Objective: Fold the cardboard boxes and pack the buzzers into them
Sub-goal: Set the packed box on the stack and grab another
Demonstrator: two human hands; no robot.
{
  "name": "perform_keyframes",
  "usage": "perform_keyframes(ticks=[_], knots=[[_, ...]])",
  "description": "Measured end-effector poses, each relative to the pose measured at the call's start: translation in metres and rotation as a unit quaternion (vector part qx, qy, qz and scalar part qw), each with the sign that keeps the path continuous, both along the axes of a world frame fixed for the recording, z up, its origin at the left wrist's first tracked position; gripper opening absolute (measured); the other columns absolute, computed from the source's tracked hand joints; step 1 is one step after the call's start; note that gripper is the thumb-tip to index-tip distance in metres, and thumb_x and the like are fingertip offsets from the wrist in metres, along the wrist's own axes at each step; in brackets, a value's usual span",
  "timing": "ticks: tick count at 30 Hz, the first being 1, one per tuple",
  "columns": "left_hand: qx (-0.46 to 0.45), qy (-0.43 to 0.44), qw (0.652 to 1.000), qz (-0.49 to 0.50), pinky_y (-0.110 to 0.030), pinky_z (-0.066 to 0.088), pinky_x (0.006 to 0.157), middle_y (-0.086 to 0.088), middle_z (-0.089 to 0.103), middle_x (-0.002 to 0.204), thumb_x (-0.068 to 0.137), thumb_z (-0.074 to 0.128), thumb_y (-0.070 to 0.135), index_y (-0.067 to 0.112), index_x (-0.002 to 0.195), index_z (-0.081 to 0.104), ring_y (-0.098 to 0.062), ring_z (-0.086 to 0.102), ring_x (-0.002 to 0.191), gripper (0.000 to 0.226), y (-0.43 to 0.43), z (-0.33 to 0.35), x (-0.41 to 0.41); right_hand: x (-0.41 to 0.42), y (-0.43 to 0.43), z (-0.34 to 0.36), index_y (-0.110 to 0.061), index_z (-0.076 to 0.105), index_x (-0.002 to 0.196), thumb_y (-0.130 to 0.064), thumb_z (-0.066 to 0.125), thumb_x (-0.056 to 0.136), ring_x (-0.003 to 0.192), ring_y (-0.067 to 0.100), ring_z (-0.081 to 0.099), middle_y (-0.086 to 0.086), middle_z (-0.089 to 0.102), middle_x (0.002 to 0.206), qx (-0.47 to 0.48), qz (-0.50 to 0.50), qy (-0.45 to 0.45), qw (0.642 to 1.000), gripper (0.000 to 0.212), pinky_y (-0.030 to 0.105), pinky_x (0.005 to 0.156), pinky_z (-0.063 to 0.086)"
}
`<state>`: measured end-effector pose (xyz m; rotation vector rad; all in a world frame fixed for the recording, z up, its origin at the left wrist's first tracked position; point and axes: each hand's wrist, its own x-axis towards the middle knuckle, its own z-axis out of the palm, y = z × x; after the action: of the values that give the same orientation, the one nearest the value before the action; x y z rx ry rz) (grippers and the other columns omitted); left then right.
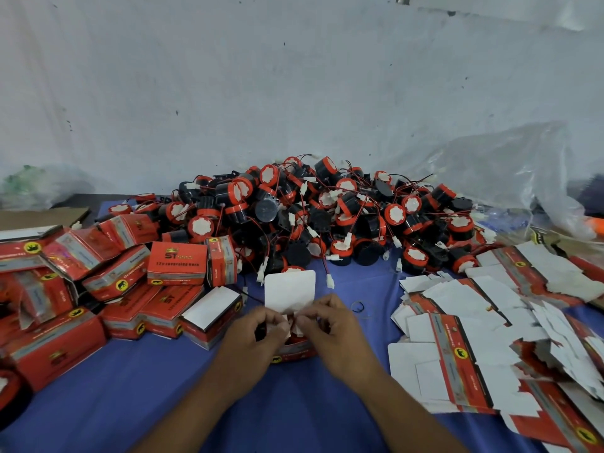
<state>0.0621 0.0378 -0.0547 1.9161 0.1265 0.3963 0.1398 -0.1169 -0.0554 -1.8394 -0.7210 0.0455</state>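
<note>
Both hands meet over one red box [294, 350] standing on the blue cloth [163, 387], on the person's side of the table. The left hand [258, 326] has its fingers curled in and pinches a small white side flap at the box's open top. The right hand [331, 323] does the same from the other side, its fingertips nearly touching the left's. Neither grip is wide: each is a narrow pinch on the cardboard. Just beyond the knuckles the box's lid flap [290, 291] stands upright, white inner face toward the person, rounded corners up. Whether a buzzer sits inside I cannot tell (the hands cover the opening).

Beyond the grip, past the upright flap, lies the big heap of buzzers [327, 217], black drums with red caps and thin red-and-black wires ending in white plugs. One plug [330, 282] lies just beyond the right hand. A dark rubber band [358, 306] lies on the cloth just to the right of that hand.

To the left of the left hand, folded boxes [98, 279] are piled loosely. The nearest is an open box [210, 317], its white inside showing. Further right of the right hand the flat blanks [490, 325] lie spread and overlapping, white sides mostly up. Far beyond those, a crumpled clear plastic bag [490, 171] leans by the pale wall [294, 76].
</note>
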Motion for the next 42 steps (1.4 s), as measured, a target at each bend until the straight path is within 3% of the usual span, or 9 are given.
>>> perform_keyframes(ticks=[2, 4, 8, 12, 18, 25, 28, 35, 42], knots=[[-0.012, -0.008, 1.000, 0.007, -0.014, 0.047, 0.066, 0.004, 0.068, 0.084, 0.094, 0.061, 0.012, 0.021, 0.086, 0.069, -0.003, 0.061, 0.074, 0.015, 0.002, -0.002, 0.000, 0.000, 0.001, -0.001, -0.022, 0.066, 0.093, -0.014, 0.069, 0.092, 0.067, -0.001, 0.049, -0.002, 0.052, 0.090, 0.002, -0.018, 0.022, 1.000, 0.008, 0.014, 0.065, 0.042], [-0.046, -0.007, 0.999, 0.014, -0.015, 0.050, 0.070, 0.009, 0.069, 0.093, 0.093, 0.062, 0.009, 0.028, 0.097, 0.062, -0.001, 0.064, 0.085, 0.019, 0.002, -0.003, 0.000, 0.000, 0.001, -0.003, -0.028, 0.052, 0.108, -0.015, 0.072, 0.088, 0.060, 0.003, 0.044, -0.007, 0.052, 0.085, 0.031, -0.034, 0.070, 0.997, 0.031, 0.015, 0.058, 0.043], [-0.084, -0.043, 0.995, 0.012, -0.020, 0.055, 0.077, 0.020, 0.067, 0.110, 0.090, 0.065, 0.002, 0.040, 0.111, 0.037, 0.002, 0.063, 0.102, 0.052, 0.002, -0.005, 0.001, 0.003, 0.000, -0.002, -0.037, 0.039, 0.134, -0.006, 0.070, 0.088, 0.059, 0.014, 0.041, -0.025, 0.058, 0.113, 0.084, 0.022, 0.052, 0.995, 0.063, 0.023, 0.054, 0.043], [-0.003, -0.068, 0.998, -0.020, -0.024, 0.056, 0.080, 0.016, 0.067, 0.105, 0.093, 0.062, 0.004, 0.043, 0.106, 0.058, -0.007, 0.065, 0.100, 0.041, 0.005, -0.001, 0.001, 0.009, -0.005, -0.007, -0.040, 0.063, 0.107, -0.021, 0.071, 0.091, 0.057, 0.009, 0.044, -0.013, 0.054, 0.068, 0.037, 0.026, 0.029, 0.999, 0.025, 0.028, 0.057, 0.042], [0.059, -0.080, 0.995, 0.004, -0.017, 0.052, 0.086, 0.017, 0.070, 0.107, 0.092, 0.062, 0.003, 0.026, 0.108, 0.071, 0.000, 0.064, 0.104, 0.030, 0.012, -0.006, 0.000, 0.004, -0.008, -0.003, -0.045, 0.065, 0.117, -0.051, 0.058, 0.094, 0.120, 0.009, 0.055, -0.022, 0.063, 0.120, -0.011, 0.081, -0.056, 0.995, 0.025, 0.029, 0.104, 0.043], [0.060, -0.019, 0.995, -0.083, -0.022, 0.043, 0.103, 0.029, 0.050, 0.137, 0.086, 0.067, 0.023, 0.043, 0.125, 0.059, 0.011, 0.043, 0.128, 0.044, 0.032, -0.008, -0.003, 0.005, -0.010, -0.005, -0.025, 0.066, 0.125, -0.020, 0.071, 0.092, 0.122, 0.013, 0.057, -0.009, 0.059, 0.128, 0.026, 0.097, 0.001, 0.995, 0.034, 0.040, 0.100, 0.051], [0.079, -0.018, 0.994, -0.079, -0.025, 0.046, 0.103, 0.028, 0.049, 0.139, 0.086, 0.073, 0.038, 0.041, 0.128, 0.058, 0.009, 0.043, 0.129, 0.045, 0.032, -0.009, -0.004, 0.005, -0.009, -0.006, -0.027, 0.066, 0.123, -0.023, 0.072, 0.091, 0.120, 0.015, 0.057, -0.011, 0.060, 0.124, 0.019, 0.092, -0.010, 0.996, 0.033, 0.041, 0.099, 0.051], [0.139, -0.070, 0.986, -0.064, -0.009, 0.042, 0.098, 0.026, 0.061, 0.126, 0.093, 0.065, 0.020, 0.029, 0.122, 0.068, 0.009, 0.053, 0.120, 0.031, 0.031, -0.005, -0.002, 0.007, -0.007, -0.009, -0.026, 0.073, 0.117, -0.030, 0.070, 0.092, 0.116, 0.009, 0.061, -0.014, 0.063, 0.121, 0.025, 0.079, -0.020, 0.996, 0.025, 0.030, 0.095, 0.053], [0.177, -0.093, 0.978, -0.061, -0.011, 0.044, 0.098, 0.018, 0.062, 0.128, 0.093, 0.059, 0.026, 0.026, 0.125, 0.066, 0.008, 0.054, 0.119, 0.032, 0.030, -0.001, -0.004, 0.008, -0.006, -0.012, -0.023, 0.070, 0.125, -0.030, 0.062, 0.098, 0.122, 0.011, 0.057, -0.013, 0.060, 0.128, 0.000, 0.090, -0.079, 0.993, 0.029, 0.036, 0.100, 0.051]])
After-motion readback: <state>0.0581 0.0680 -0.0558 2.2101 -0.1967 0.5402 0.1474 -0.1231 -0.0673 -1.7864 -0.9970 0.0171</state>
